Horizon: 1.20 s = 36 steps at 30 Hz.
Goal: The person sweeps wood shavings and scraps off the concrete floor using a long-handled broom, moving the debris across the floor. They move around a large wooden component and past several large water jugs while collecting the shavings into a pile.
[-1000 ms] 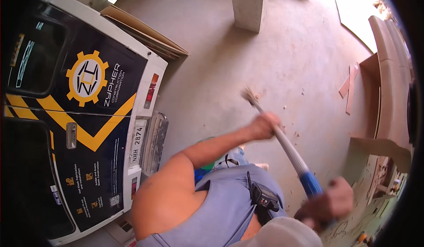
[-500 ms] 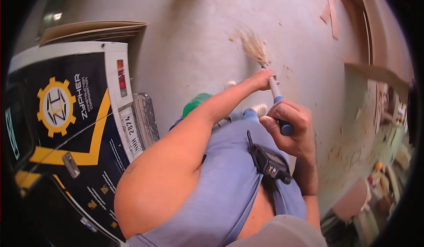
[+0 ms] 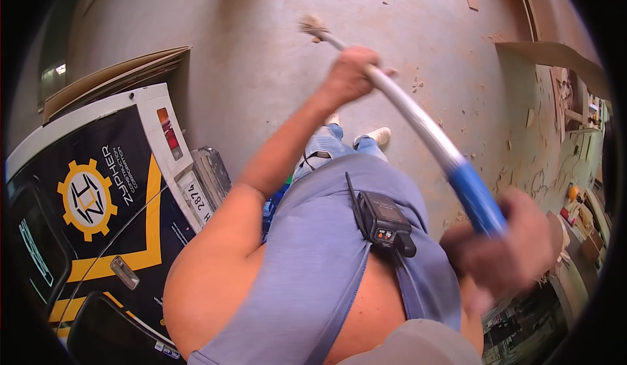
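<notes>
A broom (image 3: 418, 118) slants across the view, with a pale metal handle, a blue grip at its near end and straw bristles (image 3: 312, 25) at the far end over the floor. My left hand (image 3: 354, 72) is wrapped round the handle a short way up from the bristles. At the blue end, my right hand (image 3: 506, 244) is smeared by motion but closed about the grip. A black two-way radio (image 3: 385, 220) hangs on the front of my blue-grey shirt.
Wood chips (image 3: 418, 84) lie scattered on the concrete floor (image 3: 261, 45). To the left stands the rear of a vehicle (image 3: 140, 130), with brown boards (image 3: 124, 78) behind it. Large panels (image 3: 552, 55) and a heap of scraps (image 3: 581, 215) line the right side.
The bristles have swung left and farther away. My right hand has moved right and nearer with the blue end, and my left hand has shifted left and away. The view has shifted slightly.
</notes>
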Each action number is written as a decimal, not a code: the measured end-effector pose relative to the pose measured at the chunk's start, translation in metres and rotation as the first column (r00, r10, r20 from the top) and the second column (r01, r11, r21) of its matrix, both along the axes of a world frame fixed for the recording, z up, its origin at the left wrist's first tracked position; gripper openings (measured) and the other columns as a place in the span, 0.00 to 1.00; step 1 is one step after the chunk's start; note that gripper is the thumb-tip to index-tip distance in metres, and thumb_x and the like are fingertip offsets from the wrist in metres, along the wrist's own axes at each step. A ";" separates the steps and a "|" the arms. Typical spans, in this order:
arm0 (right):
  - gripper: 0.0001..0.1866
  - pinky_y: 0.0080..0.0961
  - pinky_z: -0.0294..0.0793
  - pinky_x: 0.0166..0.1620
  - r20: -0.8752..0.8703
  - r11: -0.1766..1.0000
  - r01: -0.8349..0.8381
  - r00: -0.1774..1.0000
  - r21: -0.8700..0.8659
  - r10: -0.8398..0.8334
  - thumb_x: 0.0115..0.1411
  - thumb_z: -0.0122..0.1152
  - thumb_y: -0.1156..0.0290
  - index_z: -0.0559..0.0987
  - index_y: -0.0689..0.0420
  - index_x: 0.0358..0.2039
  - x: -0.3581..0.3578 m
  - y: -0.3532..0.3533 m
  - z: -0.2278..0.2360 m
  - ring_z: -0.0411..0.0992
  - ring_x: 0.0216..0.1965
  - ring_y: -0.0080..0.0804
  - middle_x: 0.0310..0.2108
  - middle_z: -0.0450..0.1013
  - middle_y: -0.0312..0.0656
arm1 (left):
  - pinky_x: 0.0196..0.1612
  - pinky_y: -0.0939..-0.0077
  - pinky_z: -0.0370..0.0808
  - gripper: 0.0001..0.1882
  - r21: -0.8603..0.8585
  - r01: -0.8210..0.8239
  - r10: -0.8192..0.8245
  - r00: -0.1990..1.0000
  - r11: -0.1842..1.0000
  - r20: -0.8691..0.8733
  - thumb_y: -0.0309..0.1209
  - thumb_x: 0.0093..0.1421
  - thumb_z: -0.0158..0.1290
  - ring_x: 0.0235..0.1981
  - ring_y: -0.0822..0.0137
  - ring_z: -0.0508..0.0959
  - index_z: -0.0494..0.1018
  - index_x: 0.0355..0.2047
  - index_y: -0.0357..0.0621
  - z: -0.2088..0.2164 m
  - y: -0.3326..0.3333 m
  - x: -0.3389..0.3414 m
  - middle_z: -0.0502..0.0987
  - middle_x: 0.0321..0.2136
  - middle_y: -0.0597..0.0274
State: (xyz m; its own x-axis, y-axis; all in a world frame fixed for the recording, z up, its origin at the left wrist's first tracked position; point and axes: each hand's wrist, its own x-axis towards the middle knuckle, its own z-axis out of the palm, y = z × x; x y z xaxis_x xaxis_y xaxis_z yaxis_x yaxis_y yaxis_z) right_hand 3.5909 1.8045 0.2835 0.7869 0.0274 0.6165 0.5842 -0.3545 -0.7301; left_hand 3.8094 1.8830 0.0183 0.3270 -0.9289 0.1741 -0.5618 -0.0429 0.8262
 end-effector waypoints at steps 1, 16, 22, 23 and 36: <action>0.14 0.23 0.65 0.21 -0.097 0.990 0.098 0.991 0.100 -0.088 0.52 0.71 0.75 0.73 0.53 0.17 0.008 0.009 -0.002 0.71 0.16 0.27 0.18 0.73 0.35 | 0.36 0.55 0.76 0.22 0.021 -0.057 0.056 0.998 0.998 0.038 0.48 0.55 0.68 0.29 0.49 0.80 0.76 0.19 0.43 -0.012 0.008 0.021 0.77 0.22 0.50; 0.22 0.43 0.55 0.49 0.154 0.892 0.433 0.897 -0.128 -0.414 0.58 0.68 0.47 0.69 0.41 0.16 -0.116 0.001 0.074 0.64 0.26 0.13 0.17 0.60 0.23 | 0.40 0.56 0.74 0.24 -0.242 0.319 -0.338 0.940 0.916 -0.040 0.50 0.59 0.62 0.30 0.51 0.79 0.73 0.17 0.46 0.021 -0.053 -0.117 0.76 0.21 0.57; 0.18 0.41 0.57 0.45 -0.041 0.631 0.729 0.663 0.265 -0.748 0.60 0.55 0.56 0.65 0.42 0.15 -0.200 -0.021 0.053 0.64 0.25 0.14 0.17 0.57 0.21 | 0.41 0.56 0.73 0.20 -0.139 0.289 -0.307 0.942 0.947 -0.137 0.46 0.53 0.66 0.30 0.52 0.79 0.72 0.17 0.47 0.014 -0.068 -0.119 0.77 0.21 0.60; 0.18 0.39 0.56 0.42 -0.007 0.639 0.661 0.697 0.394 -0.717 0.59 0.53 0.59 0.63 0.42 0.14 -0.205 -0.021 0.050 0.63 0.23 0.14 0.16 0.57 0.19 | 0.42 0.55 0.73 0.19 -0.151 0.278 -0.298 0.946 0.949 -0.126 0.45 0.52 0.67 0.31 0.51 0.79 0.72 0.17 0.47 0.012 -0.073 -0.125 0.77 0.21 0.60; 0.21 0.21 0.60 0.27 0.348 0.007 0.968 -0.083 0.249 -0.934 0.63 0.58 0.55 0.65 0.45 0.15 -0.108 -0.069 0.055 0.62 0.21 0.22 0.17 0.57 0.28 | 0.55 0.58 0.75 0.25 0.305 0.265 -0.258 0.964 0.915 -0.064 0.47 0.57 0.67 0.50 0.49 0.79 0.79 0.46 0.43 -0.092 0.008 0.014 0.81 0.47 0.49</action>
State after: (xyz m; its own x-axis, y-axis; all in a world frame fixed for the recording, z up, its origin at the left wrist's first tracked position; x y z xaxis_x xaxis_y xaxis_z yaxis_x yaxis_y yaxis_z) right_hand 3.4829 1.7356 0.3386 -0.1834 -0.5144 0.8377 -0.2202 -0.8090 -0.5450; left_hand 3.8235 1.8914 -0.0737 0.0659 -0.9882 -0.1385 -0.5696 -0.1512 0.8079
